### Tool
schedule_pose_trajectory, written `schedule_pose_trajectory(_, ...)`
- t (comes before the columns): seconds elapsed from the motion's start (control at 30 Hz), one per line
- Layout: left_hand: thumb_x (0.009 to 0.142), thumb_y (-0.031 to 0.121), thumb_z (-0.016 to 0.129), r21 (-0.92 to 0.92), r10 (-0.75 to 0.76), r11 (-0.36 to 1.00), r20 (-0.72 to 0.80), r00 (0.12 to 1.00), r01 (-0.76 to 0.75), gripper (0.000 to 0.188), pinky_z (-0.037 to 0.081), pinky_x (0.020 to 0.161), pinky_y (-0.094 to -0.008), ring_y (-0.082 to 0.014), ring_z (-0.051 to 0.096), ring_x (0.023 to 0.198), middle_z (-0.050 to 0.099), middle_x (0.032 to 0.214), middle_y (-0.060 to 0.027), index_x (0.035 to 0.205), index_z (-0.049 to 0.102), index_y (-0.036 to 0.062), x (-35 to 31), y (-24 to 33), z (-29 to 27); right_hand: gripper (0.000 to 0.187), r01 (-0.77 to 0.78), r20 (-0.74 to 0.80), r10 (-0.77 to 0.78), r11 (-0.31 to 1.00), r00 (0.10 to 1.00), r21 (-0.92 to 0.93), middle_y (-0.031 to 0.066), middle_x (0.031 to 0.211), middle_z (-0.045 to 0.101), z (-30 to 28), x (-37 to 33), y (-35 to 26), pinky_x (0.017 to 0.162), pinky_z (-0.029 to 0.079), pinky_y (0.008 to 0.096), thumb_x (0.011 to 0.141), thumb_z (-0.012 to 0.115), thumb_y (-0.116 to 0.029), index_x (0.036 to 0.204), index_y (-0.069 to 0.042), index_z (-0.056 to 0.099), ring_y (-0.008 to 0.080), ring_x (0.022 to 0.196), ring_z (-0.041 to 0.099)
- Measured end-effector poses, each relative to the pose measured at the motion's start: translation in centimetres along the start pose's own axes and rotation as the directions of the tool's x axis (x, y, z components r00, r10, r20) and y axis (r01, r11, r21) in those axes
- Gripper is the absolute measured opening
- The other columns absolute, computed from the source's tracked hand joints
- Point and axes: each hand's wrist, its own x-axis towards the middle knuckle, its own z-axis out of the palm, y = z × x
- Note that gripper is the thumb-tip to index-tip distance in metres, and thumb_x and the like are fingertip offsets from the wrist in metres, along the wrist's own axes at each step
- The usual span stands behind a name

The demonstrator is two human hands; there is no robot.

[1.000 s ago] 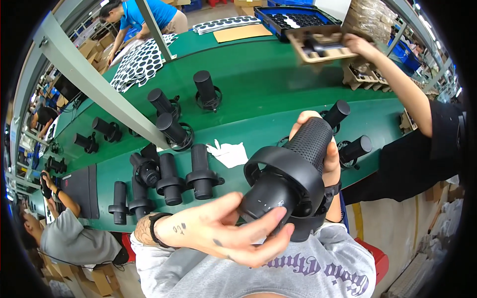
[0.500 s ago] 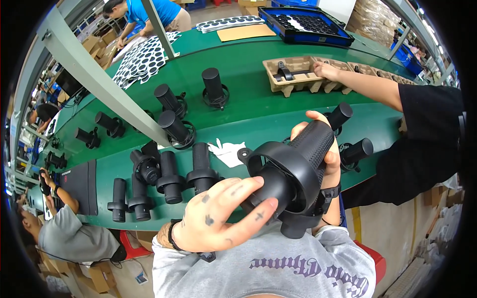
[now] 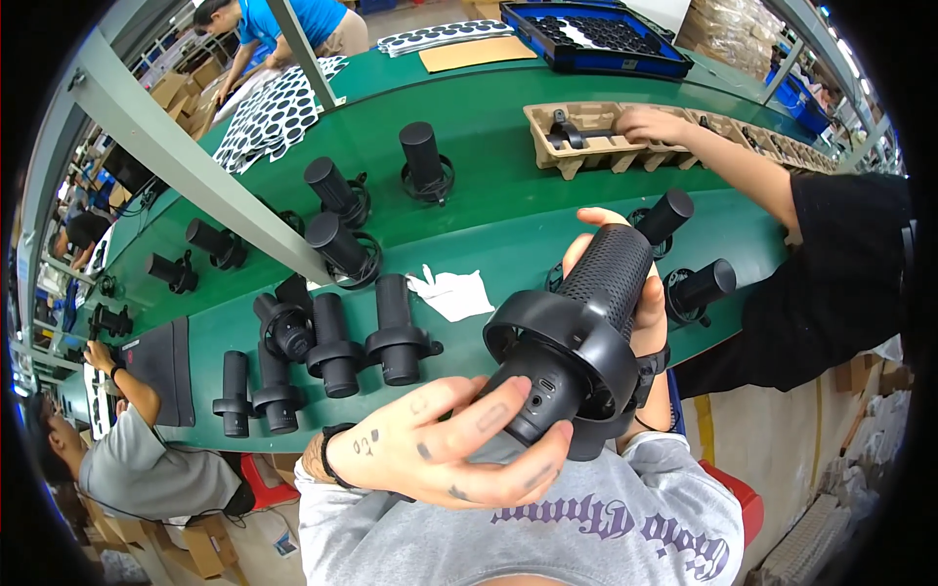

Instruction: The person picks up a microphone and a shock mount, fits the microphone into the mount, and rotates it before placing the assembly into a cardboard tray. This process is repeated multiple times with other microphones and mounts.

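A black microphone (image 3: 611, 278) with a perforated barrel and a round ring mount is tilted in front of my chest, its bottom end toward me. My right hand (image 3: 652, 317) wraps round the barrel from behind and to the right, with part of its fingers hidden. The fingers of my left hand (image 3: 440, 444) grip the smooth bottom end, where a small port and a round socket face up. Below the ring, a further black part is partly hidden. Left of my hands, several similar microphones (image 3: 394, 327) stand in ring mounts on the green bench (image 3: 508, 239).
A crumpled white cloth (image 3: 454, 293) lies beyond my hands. At right, another person's hand (image 3: 653, 125) reaches into a cardboard tray (image 3: 576, 161). A grey post (image 3: 195, 161) slants across the left. More microphones (image 3: 425, 161) stand on the far green surface. A black mat (image 3: 156, 371) lies left.
The microphone's bottom end has turned up, bringing its port and socket into view. My left fingers have shifted down and round that end. The other person's hand has moved slightly in the tray.
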Motion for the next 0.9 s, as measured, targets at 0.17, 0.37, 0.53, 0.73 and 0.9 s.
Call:
schedule_pose_trajectory(0.17, 0.076, 0.014, 0.059, -0.004, 0.068, 0.998, 0.027, 0.997, -0.068, 0.024, 0.049, 0.064, -0.0334, -0.025, 0.057, 0.099, 0.059, 0.113, 0.0081, 0.095, 0.061, 0.029, 0.3, -1.0, -0.6, 0.089, 0.079, -0.05, -0.076, 0.995, 0.996, 0.068, 0.0162, 0.099, 0.058, -0.4, 0.2, 0.4, 0.068, 0.053, 0.0254, 0.074, 0.072, -0.062, 0.128, 0.0, 0.04, 0.0164, 0.082, 0.061)
schedule_pose_trajectory(0.37, 0.064, 0.037, 0.085, -0.512, -0.737, 0.524, 0.128, 0.664, 0.68, 0.082, 0.055, 0.058, -0.0258, -0.0248, 0.066, 0.096, 0.053, 0.121, -0.0182, 0.125, 0.051, -0.0039, -1.2, -1.5, 2.0, 0.066, 0.274, -0.677, -0.074, 0.942, 0.733, 0.194, 0.011, 0.086, 0.065, -1.0, 1.6, -1.4, 0.069, 0.052, 0.035, 0.095, 0.039, -0.063, 0.109, -0.002, 0.06, 0.0234, 0.072, 0.062)
schedule_pose_trajectory(0.53, 0.059, 0.027, 0.088, -0.441, -0.751, 0.482, 0.238, 0.616, 0.757, 0.069, 0.055, 0.053, -0.0227, -0.0162, 0.065, 0.078, 0.059, 0.108, -0.0111, 0.116, 0.056, 0.0026, 0.4, -0.2, 3.7, 0.062, 0.269, -0.534, -0.164, 0.955, 0.83, 0.126, 0.0082, 0.081, 0.059, -1.0, 1.4, -0.6, 0.062, 0.048, 0.0357, 0.097, 0.036, -0.061, 0.102, -0.003, 0.058, 0.0214, 0.067, 0.055)
schedule_pose_trajectory(0.73, 0.052, 0.015, 0.09, -0.431, -0.655, 0.653, 0.092, 0.75, 0.623, 0.067, 0.055, 0.062, -0.0279, -0.022, 0.061, 0.094, 0.06, 0.109, -0.0123, 0.11, 0.06, 0.0022, 0.8, 0.1, 3.5, 0.062, 0.283, -0.604, -0.158, 0.952, 0.781, 0.117, 0.0088, 0.087, 0.06, -0.5, 1.2, -1.0, 0.067, 0.052, 0.0359, 0.097, 0.034, -0.062, 0.105, -0.005, 0.056, 0.0198, 0.075, 0.057)
schedule_pose_trajectory(0.9, 0.051, 0.013, 0.09, -0.329, -0.552, 0.78, 0.038, 0.833, 0.532, 0.059, 0.055, 0.069, -0.0331, -0.0248, 0.063, 0.09, 0.06, 0.109, -0.0125, 0.103, 0.064, 0.0044, 1.4, 0.4, 3.2, 0.063, 0.232, -0.679, -0.049, 0.956, 0.733, 0.182, 0.01, 0.099, 0.062, -0.4, 1.4, -1.3, 0.075, 0.054, 0.0373, 0.097, 0.032, -0.062, 0.115, -0.006, 0.055, 0.0198, 0.086, 0.059)
